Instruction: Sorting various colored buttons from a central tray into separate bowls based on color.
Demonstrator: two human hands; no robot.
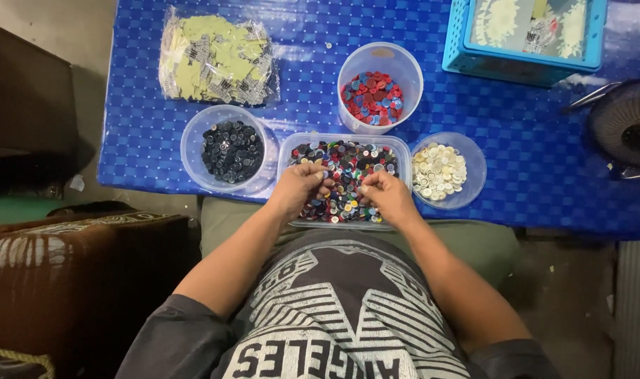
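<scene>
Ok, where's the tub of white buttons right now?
In the head view, the tub of white buttons sits on the blue table, right beside the mixed-button tray, nearest the right hand.

Person, seen from above: dark grey short-sleeved T-shirt [334,316] with a large white print of a star, horizontal stripes and block lettering across the chest. Forearms bare. Left hand [299,188] and right hand [388,196] ungloved, no rings or watch visible.

Illumination: moderate, apparently from above; the blue tablecloth [530,161] was the brightest area.
Glare: pale sheen on the clear plastic bag [218,60] near the surface's far-left corner.
Shadows: soft, short beside the tubs; the floor left of the surface was dim.
Sharpness: centre adequately crisp; fine detail smeared.
Distortion: wide-angle bowing of the surface's edges.
</scene>
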